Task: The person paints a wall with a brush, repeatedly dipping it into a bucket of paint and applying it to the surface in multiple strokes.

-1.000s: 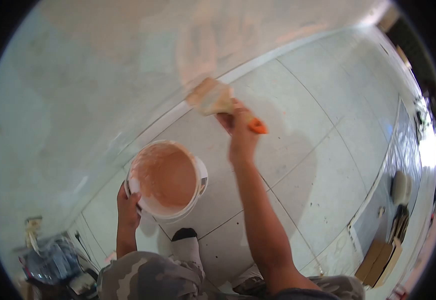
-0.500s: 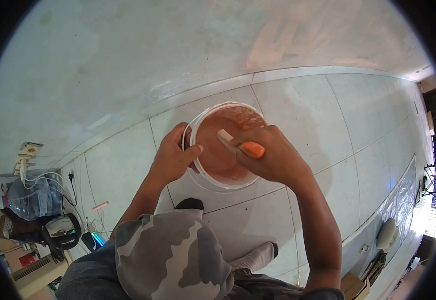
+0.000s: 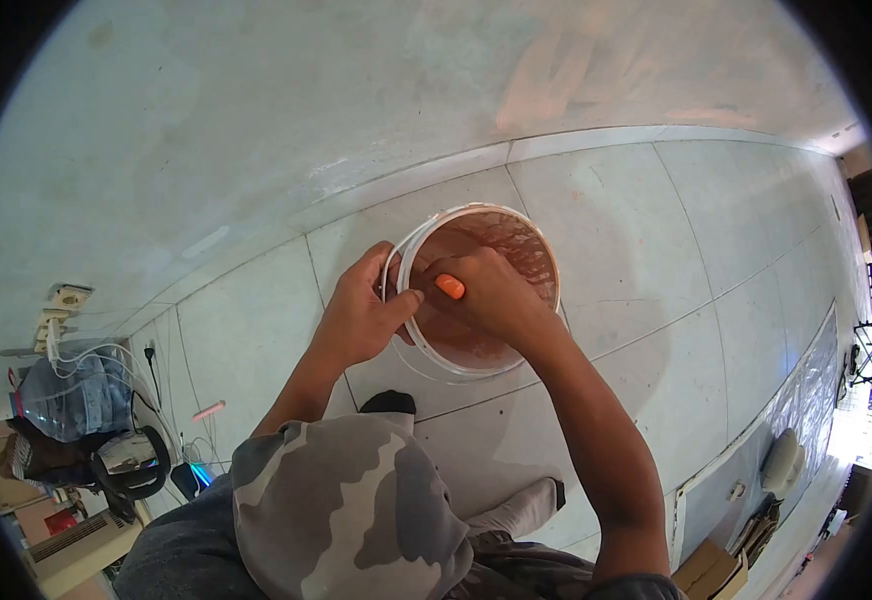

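Observation:
A white bucket [image 3: 559, 262] stands on the tiled floor and holds a wet, pinkish-brown mix [image 3: 456, 335]. My left hand [image 3: 364, 310] grips the near left rim, thumb over the edge and fingers outside, close to the thin wire bail. Inside the bucket's mouth, my right hand [image 3: 486, 285] is closed around a tool with an orange handle [image 3: 450, 287]. The handle's end points up toward me. The tool's working end is hidden under the hand and in the mix, so its exact kind cannot be made out.
A pale wall [image 3: 256, 120] with peach patches rises behind the bucket. To the left are an electric kettle [image 3: 128, 460], cables, a socket [image 3: 71, 297] and a clear water bottle [image 3: 76, 395]. My foot [image 3: 388, 403] is near the bucket. Cardboard [image 3: 711, 570] lies at lower right.
My right hand has moved left and deeper into the bucket with the orange-handled tool, whose pale lower part is now out of sight. My left hand keeps its grip on the rim.

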The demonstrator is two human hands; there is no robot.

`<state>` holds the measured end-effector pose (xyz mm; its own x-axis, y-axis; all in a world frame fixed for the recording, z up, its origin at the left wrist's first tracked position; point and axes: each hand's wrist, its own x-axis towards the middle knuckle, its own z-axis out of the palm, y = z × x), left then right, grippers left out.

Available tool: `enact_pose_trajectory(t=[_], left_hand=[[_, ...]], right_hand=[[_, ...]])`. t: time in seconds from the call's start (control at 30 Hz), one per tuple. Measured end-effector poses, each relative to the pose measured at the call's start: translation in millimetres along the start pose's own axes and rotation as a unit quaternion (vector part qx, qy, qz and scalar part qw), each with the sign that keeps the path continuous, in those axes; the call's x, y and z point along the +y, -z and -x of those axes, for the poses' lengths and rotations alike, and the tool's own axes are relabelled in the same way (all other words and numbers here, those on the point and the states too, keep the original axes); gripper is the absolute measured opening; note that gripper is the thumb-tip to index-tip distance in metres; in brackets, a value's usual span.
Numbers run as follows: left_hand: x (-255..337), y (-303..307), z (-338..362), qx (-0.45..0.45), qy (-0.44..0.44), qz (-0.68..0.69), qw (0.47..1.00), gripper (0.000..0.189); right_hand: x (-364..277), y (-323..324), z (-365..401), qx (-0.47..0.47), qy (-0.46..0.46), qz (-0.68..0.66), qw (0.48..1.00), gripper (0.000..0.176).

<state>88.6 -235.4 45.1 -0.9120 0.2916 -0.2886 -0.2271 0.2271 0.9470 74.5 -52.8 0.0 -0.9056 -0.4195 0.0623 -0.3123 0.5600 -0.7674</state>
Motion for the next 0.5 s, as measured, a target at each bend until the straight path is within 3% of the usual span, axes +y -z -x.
enact_pose_trajectory(t=[0.13,0.23,0.3,0.4,0.5], left_hand=[[-12.5,5.9,-2.7,0.019,0.001,0.02,1.0,0.016],[-16.4,11.9,-6.7,0.027,0.009,0.033,0.999,0.014],[-20.7,15.0,-10.2,0.032,0.009,0.048,0.998,0.015],[-22.7,19.0,-11.4,0.042,0.02,0.057,0.997,0.015],[-30.6,22.7,-14.5,0.045,0.023,0.061,0.997,0.016]], right_hand=[[-29.6,39.8,13.8,0.038,0.017,-0.027,0.999,0.018],[-34.8,67.6,28.3,0.099,-0.039,-0.104,0.989,0.019],[-31.7,81.2,36.7,0.095,-0.141,-0.181,0.969,0.021],[-18.1,88.4,47.5,0.148,-0.116,-0.269,0.945,0.019],[-12.0,99.0,55.4,0.103,-0.169,-0.234,0.952,0.018]])
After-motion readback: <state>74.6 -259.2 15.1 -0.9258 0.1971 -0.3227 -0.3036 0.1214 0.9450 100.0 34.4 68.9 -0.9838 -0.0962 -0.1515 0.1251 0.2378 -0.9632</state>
